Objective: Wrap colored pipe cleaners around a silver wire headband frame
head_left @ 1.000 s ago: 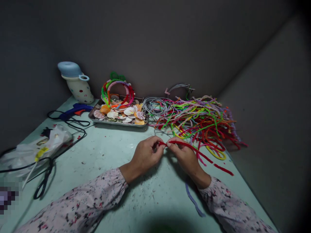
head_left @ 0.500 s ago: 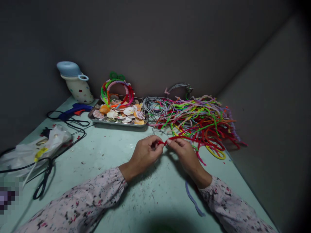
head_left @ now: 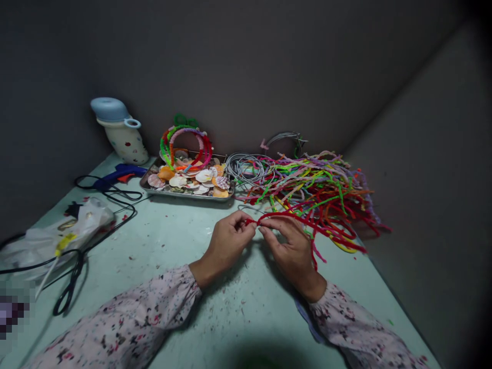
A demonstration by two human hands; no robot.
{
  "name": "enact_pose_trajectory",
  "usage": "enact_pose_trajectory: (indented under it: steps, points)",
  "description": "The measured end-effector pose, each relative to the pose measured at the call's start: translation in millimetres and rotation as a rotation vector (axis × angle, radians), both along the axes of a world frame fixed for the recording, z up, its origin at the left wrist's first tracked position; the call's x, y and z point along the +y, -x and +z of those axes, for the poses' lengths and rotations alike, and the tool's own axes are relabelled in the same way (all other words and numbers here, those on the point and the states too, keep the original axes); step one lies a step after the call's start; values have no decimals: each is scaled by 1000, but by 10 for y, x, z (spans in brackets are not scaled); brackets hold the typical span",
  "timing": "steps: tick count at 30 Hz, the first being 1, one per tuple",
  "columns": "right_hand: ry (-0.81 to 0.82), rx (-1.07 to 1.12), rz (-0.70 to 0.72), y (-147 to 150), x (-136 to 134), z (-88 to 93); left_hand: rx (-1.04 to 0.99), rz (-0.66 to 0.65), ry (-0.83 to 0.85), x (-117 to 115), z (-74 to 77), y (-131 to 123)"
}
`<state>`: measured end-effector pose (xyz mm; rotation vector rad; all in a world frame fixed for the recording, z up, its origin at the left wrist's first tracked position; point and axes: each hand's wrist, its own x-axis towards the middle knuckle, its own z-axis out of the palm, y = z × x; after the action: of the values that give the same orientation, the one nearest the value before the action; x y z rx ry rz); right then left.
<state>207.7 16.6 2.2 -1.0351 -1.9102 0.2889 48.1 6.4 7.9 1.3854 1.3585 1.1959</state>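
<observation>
Over the middle of the table, my left hand (head_left: 230, 242) is closed, its thumb and fingers pinching a thin wire hoop (head_left: 250, 207) wrapped with red fuzzy pipe cleaner. A loose length of the red pipe cleaner (head_left: 282, 213) loops up from the pinch and trails right over my right hand (head_left: 292, 251). My right thumb and forefinger tips are at the red wrap, close beside the left fingertips, with a small gap showing between them. Most of the hoop is hidden behind the hands. A purple pipe cleaner (head_left: 310, 323) lies partly under my right sleeve.
A pile of coloured pipe cleaners (head_left: 315, 179) lies back right, beside coiled grey wire hoops (head_left: 246, 166). A metal tray (head_left: 184, 193) holds seashells and wrapped headbands (head_left: 209, 148). At left are a bottle (head_left: 125, 138), a blue glue gun (head_left: 115, 174), a black cord (head_left: 79, 261) and a plastic bag (head_left: 90, 220).
My right hand has shifted slightly left and down, its thumb and forefinger loosening a little. The loose red strand now arcs higher above it, and its far end shows at the right.
</observation>
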Motion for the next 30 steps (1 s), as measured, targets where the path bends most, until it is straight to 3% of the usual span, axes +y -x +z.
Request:
enact_pose_trajectory:
  steps: [14, 30]
  points:
    - [-118, -165, 25, -30, 25, 27, 20, -63, -57, -45, -15, 20]
    - [11, -200, 69, -11, 36, -24, 185, -68, -150, -58, -18, 11]
